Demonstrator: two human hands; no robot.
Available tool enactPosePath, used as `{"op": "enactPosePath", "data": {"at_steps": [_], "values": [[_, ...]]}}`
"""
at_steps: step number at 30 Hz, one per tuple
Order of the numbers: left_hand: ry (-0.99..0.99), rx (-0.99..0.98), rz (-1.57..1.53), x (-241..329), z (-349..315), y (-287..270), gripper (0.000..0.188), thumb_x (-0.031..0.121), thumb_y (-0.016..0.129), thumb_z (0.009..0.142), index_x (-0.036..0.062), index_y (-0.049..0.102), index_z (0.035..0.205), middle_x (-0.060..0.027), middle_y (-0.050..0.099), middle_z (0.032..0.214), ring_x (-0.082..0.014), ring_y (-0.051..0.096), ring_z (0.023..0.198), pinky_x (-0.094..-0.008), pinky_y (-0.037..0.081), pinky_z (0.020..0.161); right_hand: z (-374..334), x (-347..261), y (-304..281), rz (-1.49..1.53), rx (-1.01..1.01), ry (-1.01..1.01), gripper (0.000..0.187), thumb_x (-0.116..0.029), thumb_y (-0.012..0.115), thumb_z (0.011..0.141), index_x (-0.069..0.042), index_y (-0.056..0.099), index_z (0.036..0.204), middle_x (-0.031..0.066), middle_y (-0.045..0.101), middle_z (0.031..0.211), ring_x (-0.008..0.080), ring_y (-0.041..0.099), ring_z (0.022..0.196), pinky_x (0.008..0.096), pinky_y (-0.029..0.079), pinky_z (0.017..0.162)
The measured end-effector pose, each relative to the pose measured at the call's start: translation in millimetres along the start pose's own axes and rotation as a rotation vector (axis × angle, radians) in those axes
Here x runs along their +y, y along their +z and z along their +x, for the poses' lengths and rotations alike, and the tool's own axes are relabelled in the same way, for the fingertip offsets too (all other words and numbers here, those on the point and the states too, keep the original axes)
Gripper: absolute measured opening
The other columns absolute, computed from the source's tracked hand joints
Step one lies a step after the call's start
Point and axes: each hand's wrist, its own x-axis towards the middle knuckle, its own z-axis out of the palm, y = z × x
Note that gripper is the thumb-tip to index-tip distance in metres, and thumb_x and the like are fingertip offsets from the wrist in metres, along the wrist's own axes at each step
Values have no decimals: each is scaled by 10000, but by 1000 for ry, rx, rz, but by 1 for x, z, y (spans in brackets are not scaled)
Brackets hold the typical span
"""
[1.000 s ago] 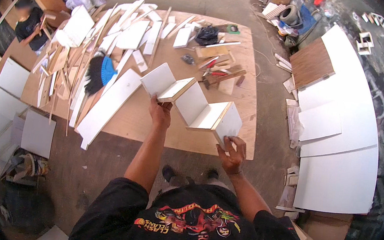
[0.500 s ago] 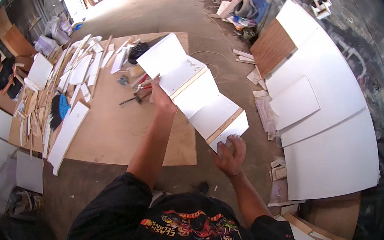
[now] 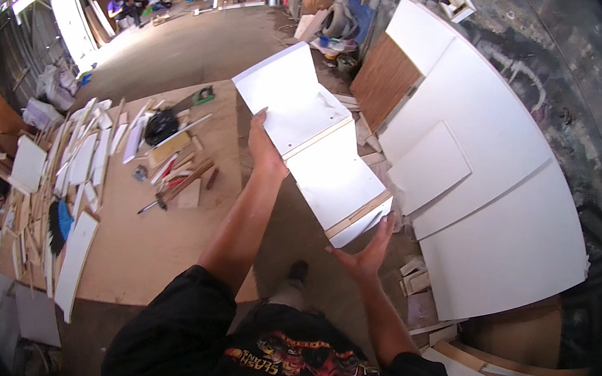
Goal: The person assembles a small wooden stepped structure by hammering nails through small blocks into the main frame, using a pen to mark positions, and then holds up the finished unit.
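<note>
I hold up a white zigzag shelf point(image 3: 345, 156) made of stepped panels with bare wood edges, tilted in front of me. My left hand point(image 3: 267, 147) grips its left edge near the middle, thumb over the white face. At the near end my right hand point(image 3: 368, 259) cups the lower corner, thumb on one side and fingers on the other. Left of the shelf, a low wooden sheet point(image 3: 183, 249) carries a hammer point(image 3: 154, 205), red-handled tools point(image 3: 166, 169), a black plastic bag point(image 3: 162, 126) and a green-handled saw point(image 3: 204, 95).
Piled white and wooden offcuts point(image 3: 82, 156) and a blue brush point(image 3: 59, 224) lie on the left. Large white panels point(image 3: 494, 188) lean on the right wall, below a small zigzag shelf point(image 3: 457, 1). Old tyres point(image 3: 340, 23) stand farther back. A person point(image 3: 122, 8) sits far off.
My view has shifted, so the wooden sheet lies farther left and lower. The zigzag shelf has tilted slightly in my hands, and my right hand's fingers have straightened along its corner. My foot now shows.
</note>
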Motion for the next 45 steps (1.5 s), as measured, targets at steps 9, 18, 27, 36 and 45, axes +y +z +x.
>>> {"op": "enactPosePath", "data": {"at_steps": [9, 18, 27, 36, 45], "values": [[-50, -136, -50, -48, 139, 31, 617, 404, 459, 1007, 1, 433, 1473, -209, 570, 1408, -397, 577, 1296, -523, 471, 1111, 92, 89, 64, 102, -34, 161, 1487, -578, 1012, 489, -34, 184, 1599, 379, 148, 1616, 564, 187, 1505, 657, 268, 1180], [-80, -115, 32, -71, 285, 73, 518, 376, 457, 1080, 18, 440, 1454, -162, 568, 1429, -308, 578, 1314, -465, 468, 1120, 203, 156, 143, 8, -48, 129, 1476, -534, 1014, 545, -82, 127, 1635, 265, 156, 1630, 433, 248, 1495, 548, 413, 1089], [-106, -355, 90, -105, 426, 113, 543, 348, 464, 1105, 28, 362, 1531, -148, 462, 1563, -278, 460, 1444, -438, 355, 1219, 303, 237, 227, 50, 54, 181, 1458, -515, 1015, 545, -73, 153, 1634, 263, 177, 1627, 423, 239, 1496, 533, 366, 1129], [-195, -518, 92, -113, 608, 175, 413, 364, 445, 1127, 91, 504, 1431, -54, 591, 1443, -217, 566, 1336, -386, 455, 1159, 467, 313, 313, 102, 153, 133, 1393, -392, 1019, 546, -59, 206, 1627, 270, 188, 1627, 419, 232, 1500, 535, 330, 1159], [-97, -695, 184, -102, 768, 219, 666, 480, 487, 1092, 48, 331, 1574, -98, 491, 1563, -228, 489, 1432, -392, 388, 1202, 619, 359, 396, 80, 205, 148, 1366, -502, 993, 540, -25, 275, 1599, 299, 212, 1620, 459, 220, 1516, 568, 256, 1212]]}}
